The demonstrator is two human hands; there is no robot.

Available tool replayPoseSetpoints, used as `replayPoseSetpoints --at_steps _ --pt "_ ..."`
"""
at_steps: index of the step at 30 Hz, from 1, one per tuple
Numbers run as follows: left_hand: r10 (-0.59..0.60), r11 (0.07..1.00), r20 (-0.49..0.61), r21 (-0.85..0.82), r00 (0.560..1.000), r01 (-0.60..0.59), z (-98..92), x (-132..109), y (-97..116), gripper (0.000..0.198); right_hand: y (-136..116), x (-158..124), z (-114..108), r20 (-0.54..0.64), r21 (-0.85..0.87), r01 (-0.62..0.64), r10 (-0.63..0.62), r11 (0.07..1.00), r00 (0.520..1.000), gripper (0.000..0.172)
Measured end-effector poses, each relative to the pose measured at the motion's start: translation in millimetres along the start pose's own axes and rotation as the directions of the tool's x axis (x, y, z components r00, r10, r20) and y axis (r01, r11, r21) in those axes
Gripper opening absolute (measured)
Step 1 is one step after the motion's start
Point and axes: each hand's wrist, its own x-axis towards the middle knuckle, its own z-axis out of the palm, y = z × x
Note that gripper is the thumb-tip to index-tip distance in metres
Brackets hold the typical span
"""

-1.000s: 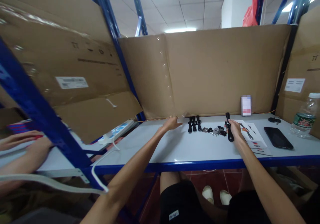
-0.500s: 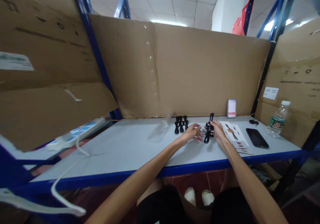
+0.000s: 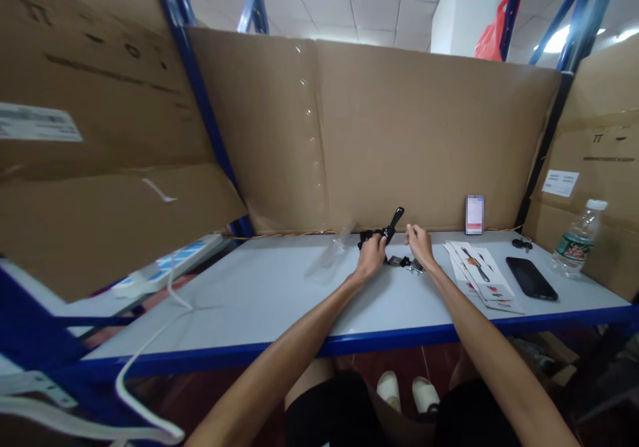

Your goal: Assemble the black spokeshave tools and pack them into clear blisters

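Note:
My left hand [image 3: 372, 254] is closed around a black handle [image 3: 396, 218], whose rounded end points up and to the right. Other black handles [image 3: 364, 237] sit partly hidden behind that hand at the back of the table. To the right, my right hand [image 3: 421, 245] is raised above the tabletop with its fingers curled together. Whether anything is between those fingers cannot be made out. Small dark and metal parts [image 3: 399, 261] lie on the table between and below my hands, with shiny metal pieces [image 3: 416, 267] near my right wrist.
A clear plastic bag [image 3: 329, 257] lies left of the hands. Printed leaflets [image 3: 480, 273], a black phone [image 3: 532, 278], keys [image 3: 522, 243] and a water bottle [image 3: 576, 244] occupy the right side. A lit phone [image 3: 474, 215] leans against the cardboard [image 3: 439, 148]. A power strip [image 3: 170, 264] is at left.
The black handle has gone from my right hand to my left, which moved left and back beside the other handles. My right hand has come away from it, fingers curled. Small parts now show on the table.

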Motion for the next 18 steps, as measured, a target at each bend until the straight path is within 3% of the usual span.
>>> replayPoseSetpoints --at_steps 3,5,8,12,18 --pt "0.078 0.954 -0.066 0.293 0.995 -0.056 4.4 -9.0 -4.8 0.030 2.4 -9.4 -2.0 0.133 -0.022 -0.069 0.072 0.997 0.989 0.050" --pt "0.124 0.897 -0.050 0.433 0.991 -0.090 8.0 -12.4 -5.8 0.034 2.4 -12.9 0.6 0.291 -0.007 -0.165 0.160 0.986 0.943 0.053" --pt "0.153 0.858 -0.026 0.499 0.988 -0.120 10.8 -13.3 -6.6 0.034 2.0 -14.5 5.2 0.424 0.033 -0.268 0.229 0.963 0.876 0.053" --pt "0.189 0.819 -0.020 0.554 0.982 -0.147 9.4 -14.8 -9.5 0.027 0.6 -18.7 7.7 0.486 0.141 -0.367 0.259 0.919 0.835 0.046" --pt "0.229 0.744 -0.023 0.648 0.973 -0.160 9.1 -18.9 -9.9 0.026 -8.8 -25.4 5.3 0.616 0.279 -0.621 0.360 0.732 0.701 0.045"
